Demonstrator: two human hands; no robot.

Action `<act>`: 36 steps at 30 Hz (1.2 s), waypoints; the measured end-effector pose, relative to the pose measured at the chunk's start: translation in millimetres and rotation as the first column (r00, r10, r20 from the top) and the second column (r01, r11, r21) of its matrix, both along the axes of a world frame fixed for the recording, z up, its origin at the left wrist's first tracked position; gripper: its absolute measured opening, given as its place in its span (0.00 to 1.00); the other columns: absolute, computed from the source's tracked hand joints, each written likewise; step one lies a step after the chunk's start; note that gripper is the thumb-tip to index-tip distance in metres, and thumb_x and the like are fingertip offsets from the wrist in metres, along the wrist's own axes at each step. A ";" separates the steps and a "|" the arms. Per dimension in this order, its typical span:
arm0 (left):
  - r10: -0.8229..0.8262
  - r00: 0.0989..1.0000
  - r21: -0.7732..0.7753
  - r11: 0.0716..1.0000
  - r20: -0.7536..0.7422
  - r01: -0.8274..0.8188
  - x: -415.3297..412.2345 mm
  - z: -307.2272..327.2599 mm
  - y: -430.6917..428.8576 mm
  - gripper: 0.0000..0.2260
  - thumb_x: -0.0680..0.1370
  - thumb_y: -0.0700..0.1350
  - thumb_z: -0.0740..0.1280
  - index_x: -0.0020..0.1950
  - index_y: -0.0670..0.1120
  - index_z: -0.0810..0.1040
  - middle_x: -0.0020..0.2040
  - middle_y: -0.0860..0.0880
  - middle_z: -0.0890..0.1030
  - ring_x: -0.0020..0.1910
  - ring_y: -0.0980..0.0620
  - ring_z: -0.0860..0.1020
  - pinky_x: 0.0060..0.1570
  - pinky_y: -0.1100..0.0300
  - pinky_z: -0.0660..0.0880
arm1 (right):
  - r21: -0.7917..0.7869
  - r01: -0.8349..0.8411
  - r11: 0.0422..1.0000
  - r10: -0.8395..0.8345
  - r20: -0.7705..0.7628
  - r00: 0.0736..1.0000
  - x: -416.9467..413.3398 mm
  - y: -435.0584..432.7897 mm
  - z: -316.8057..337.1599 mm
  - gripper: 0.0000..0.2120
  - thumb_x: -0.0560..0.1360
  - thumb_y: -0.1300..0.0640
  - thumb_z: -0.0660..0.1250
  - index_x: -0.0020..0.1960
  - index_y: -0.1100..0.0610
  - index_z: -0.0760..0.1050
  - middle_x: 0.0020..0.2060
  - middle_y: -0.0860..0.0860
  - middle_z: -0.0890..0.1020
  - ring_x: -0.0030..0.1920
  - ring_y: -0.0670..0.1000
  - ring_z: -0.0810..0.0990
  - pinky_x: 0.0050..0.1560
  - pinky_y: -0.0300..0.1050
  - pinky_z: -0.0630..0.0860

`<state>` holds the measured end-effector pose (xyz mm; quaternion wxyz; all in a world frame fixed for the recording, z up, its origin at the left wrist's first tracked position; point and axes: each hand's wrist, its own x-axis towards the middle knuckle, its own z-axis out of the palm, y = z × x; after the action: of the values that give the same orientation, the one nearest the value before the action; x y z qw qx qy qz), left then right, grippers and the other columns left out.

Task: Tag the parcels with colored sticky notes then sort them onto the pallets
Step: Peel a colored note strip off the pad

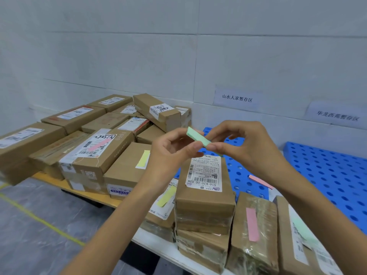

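**Green Note Held Between Both Hands**

The green sticky note (196, 136) is raised in the air between the two hands, tilted, with its far end higher than its near end. The left hand (172, 148) pinches it with curled forefinger and thumb. The right hand (245, 144) grips the lower end between thumb and fingertips. Both hands are closed on the note.

Directly below the hands stands the labelled parcel (205, 197), on top of a stack of parcels, its printed label facing up. The note is clear of this parcel.

Beneath the left wrist lies a low parcel (161, 213) carrying a yellow note (167, 196). Just left of the left hand is a tagged carton (125, 171) with a second yellow note (143, 158). Beyond it is a long carton (103, 153) with a pink note (98, 144) on its label.

Below the right forearm, a wrapped parcel (256, 235) carries a pink strip (252, 224).

Behind the hands is the near blue pallet (238, 175), on which a loose pink note (260, 181) lies just under the right wrist. A second blue pallet (327, 171) lies to the right of the right hand.
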<state>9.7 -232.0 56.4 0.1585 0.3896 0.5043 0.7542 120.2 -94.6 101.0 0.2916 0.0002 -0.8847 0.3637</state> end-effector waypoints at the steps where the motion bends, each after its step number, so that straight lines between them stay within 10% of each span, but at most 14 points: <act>1: -0.005 1.000 0.001 1.000 0.006 0.005 -0.7 -0.2 -0.3 0.09 0.69 0.42 0.72 0.49 0.46 0.83 0.46 0.45 0.84 0.49 0.46 0.83 0.45 0.57 0.80 | -0.007 -0.009 1.000 0.009 0.004 1.000 0.0 0.4 0.3 0.11 0.65 0.47 0.72 0.43 0.52 0.82 0.37 0.46 0.84 0.40 0.44 0.82 0.44 0.32 0.75; 20: 0.055 0.996 -0.043 0.997 -0.064 -0.058 -9.3 -8.1 2.1 0.14 0.67 0.42 0.74 0.50 0.38 0.81 0.45 0.45 0.85 0.46 0.48 0.83 0.39 0.60 0.80 | 0.051 0.071 0.996 -0.073 0.034 0.997 -6.7 3.8 -7.9 0.10 0.66 0.40 0.69 0.43 0.43 0.82 0.39 0.38 0.82 0.44 0.45 0.79 0.50 0.44 0.74; 36: 0.028 0.973 -0.070 0.997 -0.230 -0.045 2.1 2.2 -5.1 0.09 0.66 0.38 0.75 0.46 0.44 0.83 0.40 0.49 0.84 0.40 0.51 0.83 0.38 0.60 0.80 | -0.151 -0.205 0.967 0.198 -0.059 0.978 -9.2 0.5 -4.4 0.04 0.68 0.55 0.73 0.38 0.51 0.78 0.35 0.52 0.81 0.38 0.52 0.79 0.43 0.42 0.77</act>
<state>11.7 -237.1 58.7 0.0998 0.4584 0.5539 0.6879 110.9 -94.1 96.6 0.2714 0.0750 -0.8422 0.4597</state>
